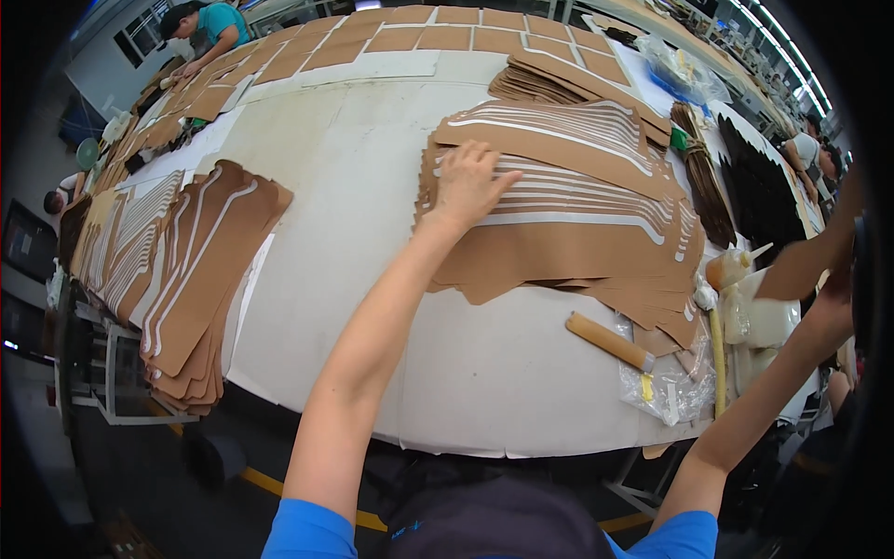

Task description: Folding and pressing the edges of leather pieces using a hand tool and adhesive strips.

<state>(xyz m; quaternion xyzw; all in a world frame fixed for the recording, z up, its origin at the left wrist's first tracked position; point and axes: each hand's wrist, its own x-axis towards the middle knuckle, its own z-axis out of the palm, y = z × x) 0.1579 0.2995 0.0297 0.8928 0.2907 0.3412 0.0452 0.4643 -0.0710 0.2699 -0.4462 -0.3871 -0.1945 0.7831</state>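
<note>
My left hand (473, 184) rests on a large fanned stack of brown cut pieces (521, 252) with white strips along their edges, its fingers apart and touching the top pieces. At the far right, my right hand (833, 298) is raised and closed on a loose brown piece (801, 270), partly hidden by the dark rim of the picture. Another fanned stack of white-striped brown pieces (205, 279) lies on the left of the pale table (326, 233). A tan cylindrical tool (605, 340) lies below the large stack.
Plain brown stacks (577, 84), black bundles (754, 177), bottles (736, 279) and a plastic bag (666, 401) line the right side. Brown pieces (447, 37) cover the far table. A co-worker in teal (219, 28) bends over it at upper left; other people (805, 149) are at the sides.
</note>
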